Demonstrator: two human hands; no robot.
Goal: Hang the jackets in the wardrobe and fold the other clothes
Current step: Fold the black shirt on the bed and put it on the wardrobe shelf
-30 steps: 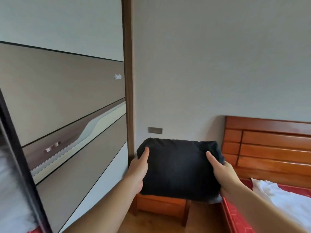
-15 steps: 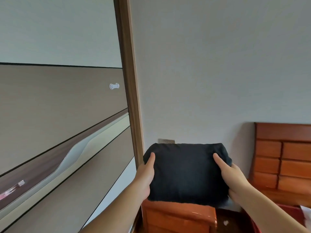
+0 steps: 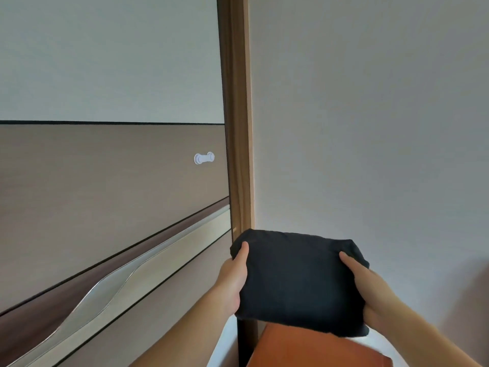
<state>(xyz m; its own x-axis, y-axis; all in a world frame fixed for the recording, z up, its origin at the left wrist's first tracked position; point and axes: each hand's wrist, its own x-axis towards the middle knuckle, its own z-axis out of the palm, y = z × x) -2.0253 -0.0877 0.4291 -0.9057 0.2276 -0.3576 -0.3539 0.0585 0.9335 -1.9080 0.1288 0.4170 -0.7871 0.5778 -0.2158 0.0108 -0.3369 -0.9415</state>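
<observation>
Two hands carry one folded dark garment (image 3: 299, 282) in the lower centre of the frame, held up in the air in front of a pale wall (image 3: 370, 128). The left hand (image 3: 232, 279) grips the bundle's left edge — thumb lying on top near the upper left corner, the other fingers hidden underneath. The right hand (image 3: 370, 295) grips the right edge in the same way, thumb on top and pointing up toward the far corner, fingers curled beneath the cloth. The hands are well apart, one at each side of the bundle, both clamped on it.

The garment is a thick, roughly rectangular black pad of fabric, its near edge hanging just above an orange-brown wooden surface (image 3: 317, 350) at the bottom of the frame; whether cloth and wood touch cannot be told.

Left of the bundle runs an upright wooden frame post (image 3: 239, 115), and the garment's upper left corner overlaps it. Filling the left half of the frame is the wardrobe door (image 3: 105, 194) — grey above, taupe below, with a curved silver strip (image 3: 105, 292) running diagonally and a small white knob (image 3: 204, 158) near the post.
</observation>
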